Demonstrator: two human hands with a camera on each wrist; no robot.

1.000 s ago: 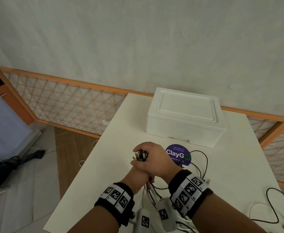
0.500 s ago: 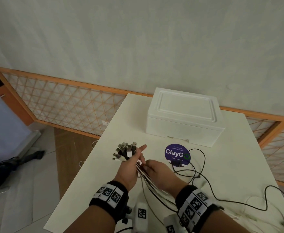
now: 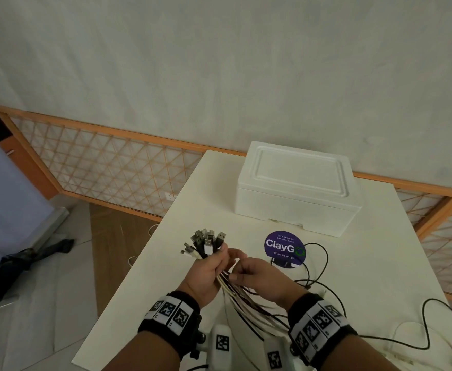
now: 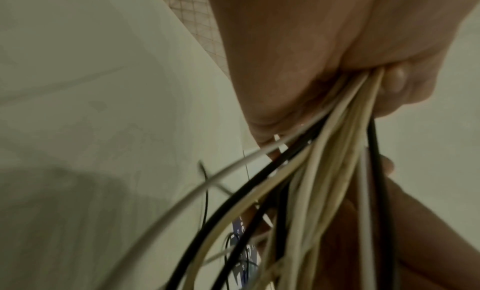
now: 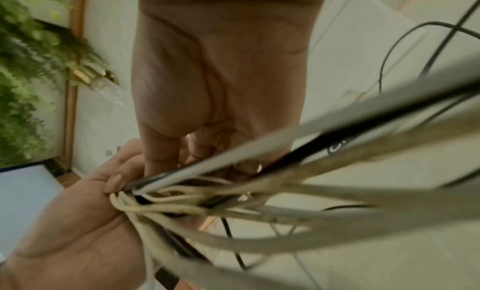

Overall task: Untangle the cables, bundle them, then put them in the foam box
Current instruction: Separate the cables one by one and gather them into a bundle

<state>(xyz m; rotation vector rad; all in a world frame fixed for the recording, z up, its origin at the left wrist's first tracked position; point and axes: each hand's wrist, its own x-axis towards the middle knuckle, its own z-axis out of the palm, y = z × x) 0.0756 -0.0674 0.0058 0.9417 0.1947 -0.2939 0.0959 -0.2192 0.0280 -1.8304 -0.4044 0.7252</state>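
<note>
My left hand (image 3: 214, 266) grips a bundle of white and black cables (image 3: 242, 295) just below their USB plugs (image 3: 206, 242), which fan out above the fist. In the left wrist view the cables (image 4: 324, 171) run down from the curled fingers (image 4: 394, 83). My right hand (image 3: 249, 274) is beside the left, its fingers curled among the cables (image 5: 207, 204) just below the left fist. The cable tails trail toward me and off to the right over the table (image 3: 366, 277). The white foam box (image 3: 297, 186) stands behind with its lid on.
A round purple ClayGo sticker (image 3: 285, 247) lies on the table in front of the box, with loose black cable (image 3: 324, 266) looping over it and on to the right edge. An orange lattice fence (image 3: 107, 167) runs behind the table; the floor drops away on the left.
A second ago my right hand covered the plug ends over the left fist. It has slid down the bundle toward me, baring the fanned plugs, and now works at the cables below the left hand.
</note>
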